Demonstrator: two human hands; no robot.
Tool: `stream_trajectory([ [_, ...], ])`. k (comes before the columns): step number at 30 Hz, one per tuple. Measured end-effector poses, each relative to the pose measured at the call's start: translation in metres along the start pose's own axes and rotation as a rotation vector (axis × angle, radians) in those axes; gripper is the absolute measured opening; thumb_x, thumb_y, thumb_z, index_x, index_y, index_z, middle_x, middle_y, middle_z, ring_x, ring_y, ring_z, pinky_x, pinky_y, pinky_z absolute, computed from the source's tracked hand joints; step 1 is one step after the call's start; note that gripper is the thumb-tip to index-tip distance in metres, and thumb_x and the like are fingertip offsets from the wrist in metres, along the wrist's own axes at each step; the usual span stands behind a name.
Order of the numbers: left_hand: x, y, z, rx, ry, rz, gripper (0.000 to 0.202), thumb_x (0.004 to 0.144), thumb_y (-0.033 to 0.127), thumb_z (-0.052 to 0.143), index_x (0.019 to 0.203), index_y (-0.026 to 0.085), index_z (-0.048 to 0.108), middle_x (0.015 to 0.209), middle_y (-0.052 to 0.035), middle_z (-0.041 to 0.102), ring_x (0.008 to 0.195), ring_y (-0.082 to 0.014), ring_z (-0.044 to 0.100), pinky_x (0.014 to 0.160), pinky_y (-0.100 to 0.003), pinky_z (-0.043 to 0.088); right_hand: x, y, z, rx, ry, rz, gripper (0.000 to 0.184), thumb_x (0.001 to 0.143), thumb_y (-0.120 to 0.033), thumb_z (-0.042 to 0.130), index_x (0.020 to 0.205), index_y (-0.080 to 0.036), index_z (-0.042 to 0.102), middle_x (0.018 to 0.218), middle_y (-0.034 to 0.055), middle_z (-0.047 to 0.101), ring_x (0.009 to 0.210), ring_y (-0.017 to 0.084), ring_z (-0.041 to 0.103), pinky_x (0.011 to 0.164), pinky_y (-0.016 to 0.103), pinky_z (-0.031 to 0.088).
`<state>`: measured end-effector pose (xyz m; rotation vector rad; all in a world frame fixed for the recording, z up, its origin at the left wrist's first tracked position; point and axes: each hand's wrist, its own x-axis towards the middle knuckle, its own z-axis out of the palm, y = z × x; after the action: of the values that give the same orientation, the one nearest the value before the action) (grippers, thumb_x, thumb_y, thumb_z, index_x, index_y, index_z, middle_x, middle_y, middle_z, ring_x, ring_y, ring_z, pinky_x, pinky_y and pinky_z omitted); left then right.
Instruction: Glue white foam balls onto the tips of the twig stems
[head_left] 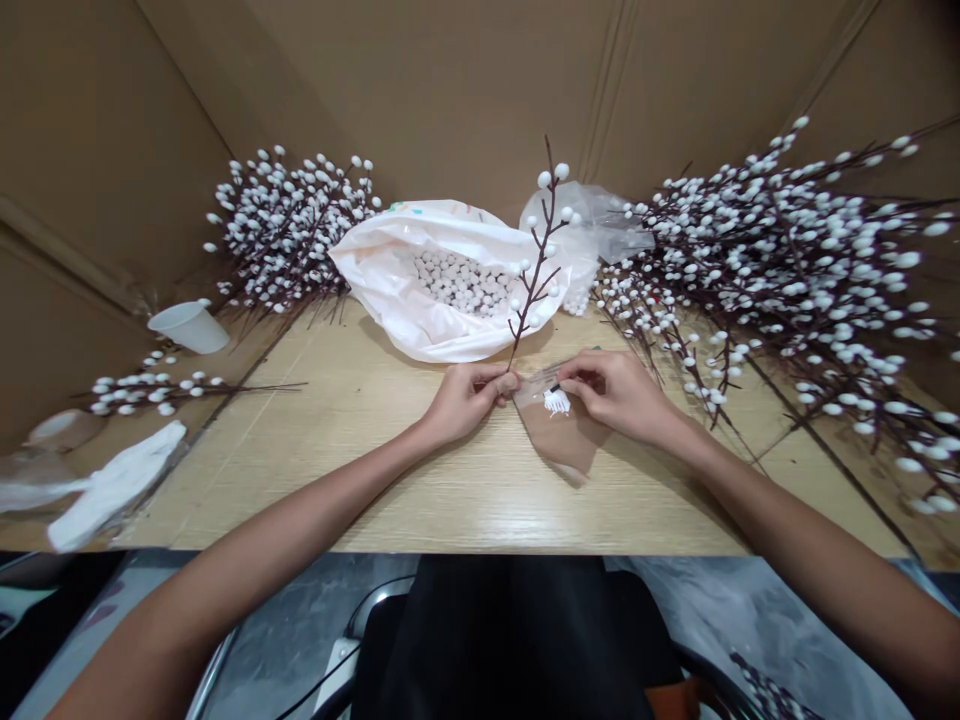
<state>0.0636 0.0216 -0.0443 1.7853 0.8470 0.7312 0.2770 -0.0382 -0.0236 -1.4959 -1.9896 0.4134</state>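
Note:
My left hand (469, 402) pinches the lower stem of a dark brown artificial berry branch (535, 272), which stands nearly upright with a few white berries on its twigs. Beside it, my right hand (619, 393) is closed in a pinch on a short, thin dark stick (555, 388), whose kind I cannot make out. The stick's tip is over a smear of white paste (556, 403) on a brown, film-like sheet (559, 445) on the table. Behind the branch sits an open white plastic bag (390, 315) filled with loose white berries (465, 283).
Bundles of white-berried branches lie at the back left (289, 235) and along the right (787, 240). At left are a white plastic cup (189, 327), a small berry branch (161, 392) and a crumpled white packet (120, 485). Cardboard walls (420, 100) enclose the wooden table (420, 500).

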Motion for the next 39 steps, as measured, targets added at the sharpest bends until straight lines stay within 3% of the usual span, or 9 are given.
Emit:
stream_trajectory([
  [16,-0.0005,-0.0024,0.0014,0.063,0.024,0.040,0.022,0.086,0.028,0.057,0.082,0.010,0.071,0.074,-0.0053,0.069,0.062,-0.0115,0.060,0.059,-0.022,0.047,0.0008,-0.0044,-0.0068,0.082,-0.078,0.011,0.018,0.077,-0.010,0.054,0.080,-0.015,0.071,0.080,0.0062,0.072,0.068,0.017,0.061,0.063,0.028,0.044],
  [24,-0.0008,0.0002,0.0014,0.082,0.018,0.063,0.023,0.086,0.028,0.055,0.080,0.010,0.070,0.072,-0.0041,0.068,0.060,-0.0115,0.058,0.058,-0.022,0.046,0.0012,-0.0035,-0.0093,0.041,0.058,0.029,0.016,0.078,-0.014,0.056,0.080,-0.015,0.071,0.080,0.0062,0.072,0.067,0.016,0.060,0.061,0.026,0.044],
  [31,-0.0008,0.0021,0.0022,0.072,0.020,0.056,0.022,0.086,0.026,0.056,0.079,0.010,0.070,0.072,-0.0041,0.068,0.060,-0.0110,0.058,0.059,-0.022,0.047,0.0005,-0.0026,-0.0045,0.000,-0.013,-0.009,0.017,0.078,-0.011,0.056,0.081,-0.016,0.072,0.081,0.0064,0.072,0.067,0.016,0.061,0.062,0.027,0.044],
  [39,-0.0006,0.0007,0.0019,0.078,0.025,0.040,0.022,0.086,0.026,0.056,0.083,0.010,0.071,0.074,-0.0056,0.069,0.060,-0.0113,0.059,0.059,-0.022,0.046,0.0009,-0.0012,-0.0069,0.094,-0.081,0.087,0.016,0.075,-0.012,0.055,0.077,-0.014,0.071,0.079,0.0068,0.072,0.063,0.016,0.060,0.058,0.027,0.044],
])
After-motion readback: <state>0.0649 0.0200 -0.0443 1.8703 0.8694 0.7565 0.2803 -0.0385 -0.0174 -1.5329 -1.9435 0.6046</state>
